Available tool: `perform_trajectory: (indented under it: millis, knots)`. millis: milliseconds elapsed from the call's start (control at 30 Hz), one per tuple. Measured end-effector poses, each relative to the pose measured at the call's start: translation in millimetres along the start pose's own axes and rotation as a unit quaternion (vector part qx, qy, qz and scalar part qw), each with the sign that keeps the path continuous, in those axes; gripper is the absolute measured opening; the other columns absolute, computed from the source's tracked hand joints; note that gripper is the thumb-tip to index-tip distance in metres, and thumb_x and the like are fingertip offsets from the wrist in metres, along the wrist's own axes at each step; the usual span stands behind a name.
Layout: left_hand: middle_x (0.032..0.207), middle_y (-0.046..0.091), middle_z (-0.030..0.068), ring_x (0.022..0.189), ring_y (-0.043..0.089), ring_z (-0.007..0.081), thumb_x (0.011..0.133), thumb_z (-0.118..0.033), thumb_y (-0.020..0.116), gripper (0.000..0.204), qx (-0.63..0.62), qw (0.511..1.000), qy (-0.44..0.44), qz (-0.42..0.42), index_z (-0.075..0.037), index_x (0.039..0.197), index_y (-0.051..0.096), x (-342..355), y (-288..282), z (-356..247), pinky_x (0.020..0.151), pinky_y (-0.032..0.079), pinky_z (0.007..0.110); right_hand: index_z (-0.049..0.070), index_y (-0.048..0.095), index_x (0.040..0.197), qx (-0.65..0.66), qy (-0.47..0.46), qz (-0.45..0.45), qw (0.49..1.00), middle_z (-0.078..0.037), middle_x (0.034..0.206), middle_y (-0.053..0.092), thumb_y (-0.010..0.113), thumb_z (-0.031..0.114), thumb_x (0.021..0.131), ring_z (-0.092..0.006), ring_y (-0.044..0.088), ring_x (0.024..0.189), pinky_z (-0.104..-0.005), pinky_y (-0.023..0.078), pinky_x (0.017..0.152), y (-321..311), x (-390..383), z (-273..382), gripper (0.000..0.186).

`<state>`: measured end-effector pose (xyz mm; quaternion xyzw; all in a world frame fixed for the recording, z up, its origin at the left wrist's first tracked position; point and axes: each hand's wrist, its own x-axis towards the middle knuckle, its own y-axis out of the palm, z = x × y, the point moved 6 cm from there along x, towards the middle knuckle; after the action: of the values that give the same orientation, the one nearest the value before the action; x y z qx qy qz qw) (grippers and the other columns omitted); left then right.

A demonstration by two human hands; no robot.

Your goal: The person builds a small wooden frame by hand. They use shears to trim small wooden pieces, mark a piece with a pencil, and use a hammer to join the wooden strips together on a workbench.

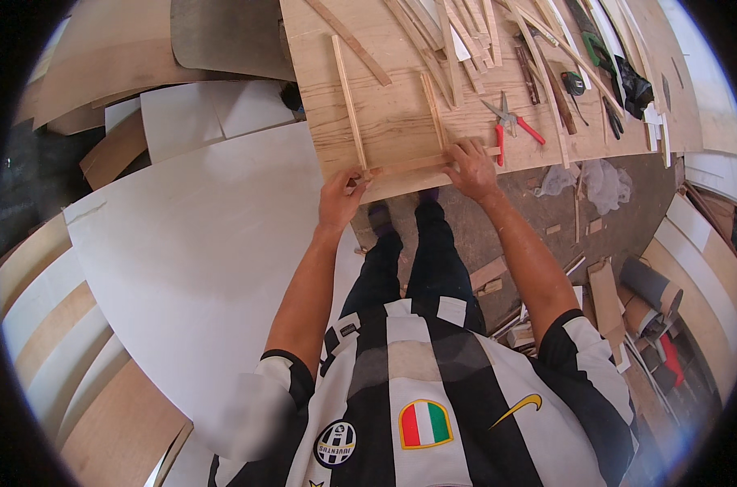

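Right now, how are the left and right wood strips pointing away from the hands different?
The left strip looks longer than the right strip. The left strip's near end is by the left hand, the right strip's by the right hand. Both are narrow, pale wood.

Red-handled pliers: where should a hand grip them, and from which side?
Probably by the red handles, coming from the person's side of the table: the pliers lie with handles spread toward that near edge, metal tips pointing away. The right hand is the nearer one.
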<state>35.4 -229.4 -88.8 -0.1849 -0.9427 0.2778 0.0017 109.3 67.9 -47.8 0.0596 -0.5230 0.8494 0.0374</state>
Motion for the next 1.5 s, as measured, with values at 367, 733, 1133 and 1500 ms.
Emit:
perform_trajectory:
  millis: [367,733,1133,1500]
  knots:
    - [0.094,0.074,0.0116,0.083,0.072,0.0289,0.087,-0.015,0.081,0.023,0.021,0.997,0.073,-0.015,-0.005,0.106,0.076,-2.8,-9.7,-8.8,0.075,0.057,0.038,0.007,0.071,0.097,0.026,-0.042,-0.052,0.997,-0.009,0.098,0.069,0.075,0.012,0.084,-0.0316,0.066,0.099,-0.0448,0.053,0.085,-7.5,0.0,4.8,0.014]
    - [0.098,0.076,0.0134,0.083,0.071,0.0266,0.089,-0.016,0.08,0.026,0.066,0.997,0.041,-0.004,-0.004,0.112,0.075,-6.5,-3.4,-6.5,0.077,0.056,0.037,0.011,0.077,0.1,0.037,-0.01,-0.051,0.998,-0.007,0.096,0.067,0.076,0.012,0.082,-0.0312,0.065,0.096,-0.0456,0.053,0.082,3.1,-2.0,-8.8,0.018]
    - [0.1,0.076,0.0078,0.084,0.07,0.0259,0.085,-0.018,0.081,0.032,0.071,0.997,0.028,-0.004,-0.01,0.115,0.075,-7.0,-1.1,-5.0,0.075,0.056,0.037,0.017,0.076,0.112,0.031,0.0,-0.011,0.999,-0.006,0.107,0.067,0.081,0.014,0.079,-0.0295,0.065,0.103,-0.0453,0.053,0.086,1.2,-4.1,-5.5,0.033]
    - [0.098,0.076,0.0057,0.08,0.07,0.0253,0.085,-0.02,0.082,0.035,0.07,0.997,0.009,-0.014,-0.014,0.119,0.075,-6.1,4.4,0.3,0.071,0.056,0.036,0.017,0.075,0.112,0.012,-0.011,-0.019,1.0,-0.005,0.108,0.069,0.081,0.014,0.077,-0.0298,0.064,0.107,-0.0452,0.052,0.089,0.4,-3.1,-6.9,0.035]
